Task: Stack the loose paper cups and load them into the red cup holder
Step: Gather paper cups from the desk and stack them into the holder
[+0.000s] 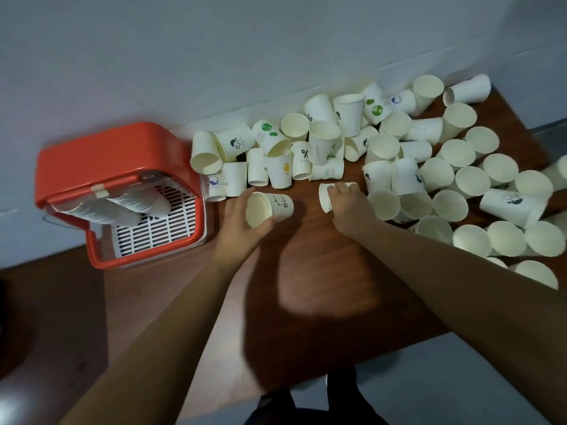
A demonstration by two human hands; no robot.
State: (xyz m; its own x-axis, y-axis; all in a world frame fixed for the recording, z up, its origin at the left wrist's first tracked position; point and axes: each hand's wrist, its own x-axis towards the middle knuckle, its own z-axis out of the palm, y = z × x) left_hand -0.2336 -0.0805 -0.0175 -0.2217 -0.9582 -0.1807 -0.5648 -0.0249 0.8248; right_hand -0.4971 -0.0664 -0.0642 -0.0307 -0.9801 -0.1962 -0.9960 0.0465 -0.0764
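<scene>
My left hand (237, 223) grips a white paper cup (270, 208) lying on its side, mouth toward me, with dark print on its wall. Over to the right, my right hand (348, 207) curls over another cup (325, 196) that lies sideways on the wooden table (322, 271). The red cup holder (101, 157) stands at the table's left end against the wall. Its white slotted tray (159, 222) carries a slanted stack of nested cups (113, 207). Several loose cups (429, 167) are heaped along the wall and across the right side.
A pale wall (214, 56) runs behind the table. The table's front edge slants down on the right, and my feet (306, 406) show on the grey floor below it. A darker brown surface (46, 317) lies at the lower left.
</scene>
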